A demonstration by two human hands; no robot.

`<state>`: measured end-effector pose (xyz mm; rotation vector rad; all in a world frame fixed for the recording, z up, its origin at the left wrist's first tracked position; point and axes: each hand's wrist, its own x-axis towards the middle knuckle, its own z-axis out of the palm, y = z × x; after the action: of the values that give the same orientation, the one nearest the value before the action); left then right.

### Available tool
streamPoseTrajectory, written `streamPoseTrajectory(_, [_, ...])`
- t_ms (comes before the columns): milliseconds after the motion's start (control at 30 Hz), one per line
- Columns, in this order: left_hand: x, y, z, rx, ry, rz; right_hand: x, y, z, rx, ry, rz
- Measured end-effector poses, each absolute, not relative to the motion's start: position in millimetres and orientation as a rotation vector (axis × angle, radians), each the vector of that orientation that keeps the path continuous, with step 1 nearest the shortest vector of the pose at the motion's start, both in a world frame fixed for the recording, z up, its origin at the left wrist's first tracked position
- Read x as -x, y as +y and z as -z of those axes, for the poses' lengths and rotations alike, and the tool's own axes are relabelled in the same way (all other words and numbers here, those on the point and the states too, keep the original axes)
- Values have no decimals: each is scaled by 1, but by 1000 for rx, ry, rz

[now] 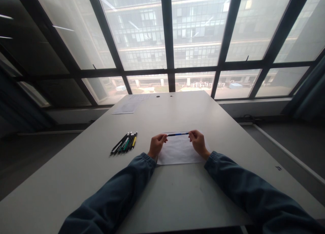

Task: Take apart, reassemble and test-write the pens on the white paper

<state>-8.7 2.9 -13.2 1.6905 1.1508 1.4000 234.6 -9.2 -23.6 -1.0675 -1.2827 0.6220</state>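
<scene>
A slim black and blue pen is stretched level between my two hands, above a white sheet of paper. My left hand pinches its left end between thumb and fingers. At the other end, my right hand grips the tip the same way. The paper lies flat on the white table, partly beneath both hands. To the left of my left hand, several pens lie side by side in a loose bunch, mostly black with green, white and yellow parts.
The long white table reaches toward the windows. Printed sheets lie at its far left. Two small dark round spots mark the far end. A small dark mark is near the right edge.
</scene>
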Motion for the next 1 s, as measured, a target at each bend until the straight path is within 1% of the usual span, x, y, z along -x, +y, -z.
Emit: streamPoseTrajectory(1000, [10,3,14,-1694,1152,-1390,-234,-9,25,1057,-1286,-628])
